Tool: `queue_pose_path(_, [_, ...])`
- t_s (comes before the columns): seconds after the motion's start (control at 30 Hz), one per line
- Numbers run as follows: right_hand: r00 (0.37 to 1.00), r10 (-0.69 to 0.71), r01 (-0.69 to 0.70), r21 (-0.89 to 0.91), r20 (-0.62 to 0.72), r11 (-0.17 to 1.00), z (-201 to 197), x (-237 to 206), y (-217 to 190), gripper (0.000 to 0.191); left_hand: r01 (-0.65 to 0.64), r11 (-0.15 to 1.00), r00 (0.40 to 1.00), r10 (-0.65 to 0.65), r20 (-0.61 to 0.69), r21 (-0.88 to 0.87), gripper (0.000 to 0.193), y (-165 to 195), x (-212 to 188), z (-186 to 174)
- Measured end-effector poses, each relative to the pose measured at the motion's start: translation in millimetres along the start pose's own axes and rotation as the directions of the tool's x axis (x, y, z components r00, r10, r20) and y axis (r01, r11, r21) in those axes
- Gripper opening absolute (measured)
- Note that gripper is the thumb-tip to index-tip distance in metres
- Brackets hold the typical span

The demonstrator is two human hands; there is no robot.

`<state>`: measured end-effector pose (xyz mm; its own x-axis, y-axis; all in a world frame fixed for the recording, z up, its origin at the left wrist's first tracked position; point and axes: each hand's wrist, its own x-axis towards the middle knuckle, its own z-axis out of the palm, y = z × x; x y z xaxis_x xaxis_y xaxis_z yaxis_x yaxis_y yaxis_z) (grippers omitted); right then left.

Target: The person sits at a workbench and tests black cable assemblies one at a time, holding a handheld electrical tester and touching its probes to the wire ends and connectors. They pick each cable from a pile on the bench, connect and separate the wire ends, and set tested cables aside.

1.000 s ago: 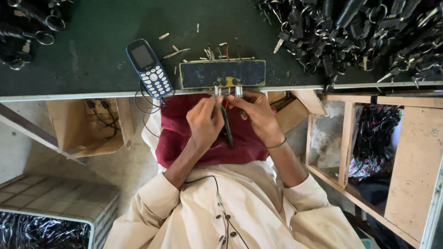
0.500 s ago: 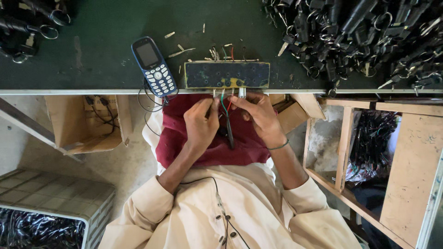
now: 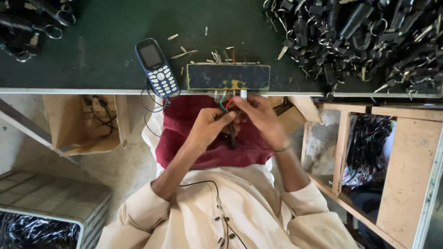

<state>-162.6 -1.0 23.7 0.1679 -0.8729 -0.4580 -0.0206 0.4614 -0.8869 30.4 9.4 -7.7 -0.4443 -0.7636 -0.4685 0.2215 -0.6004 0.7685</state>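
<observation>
My left hand point(image 3: 208, 126) and my right hand point(image 3: 260, 116) meet just below the edge of the green worktable point(image 3: 110, 50), over a dark red cloth point(image 3: 184, 138) on my lap. Together they pinch a black cable point(image 3: 232, 136) whose red and green wires point(image 3: 224, 103) rise toward a dark rectangular block point(image 3: 228, 76) fixed at the table's edge. The cable's lower end hangs down between my hands. The fingertips hide the cable's stripped end.
A blue keypad phone point(image 3: 156, 68) lies on the table left of the block, its cord dropping over the edge. Heaps of black cables with metal rings fill the right point(image 3: 360, 37) and far-left corners. A cardboard box point(image 3: 87, 122) sits below left, wooden shelving point(image 3: 406, 166) at right.
Both hands have stayed under the block, shifting slightly as the fingers work the wires. The view has drifted a little.
</observation>
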Motion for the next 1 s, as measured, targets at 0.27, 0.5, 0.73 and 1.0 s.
queue_pose_path(0.27, [0.989,0.148,-0.031,-0.921,0.029,0.389,-56.3,-5.4,2.2,0.033,0.019,1.000,1.000,-0.018,0.018,-0.022,0.038,-26.6,20.3,-7.3])
queue_pose_path(0.5, [0.706,-0.256,0.708,-0.642,0.661,0.294,17.6,24.8,65.8,0.054,-0.080,0.957,0.995,0.094,0.038,-0.279,0.031,-5.1,14.7,0.9])
queue_pose_path(0.73, [0.608,-0.374,0.786,-0.597,0.700,0.161,-13.3,9.8,9.8,0.060,-0.055,0.889,0.997,0.074,0.025,-0.454,0.028,0.0,15.9,3.7])
queue_pose_path(1.0, [0.973,0.043,0.151,-0.773,0.225,0.617,-74.8,-56.6,-17.4,0.044,0.004,0.870,0.890,0.221,-0.398,0.493,0.048,47.0,-3.7,-3.9])
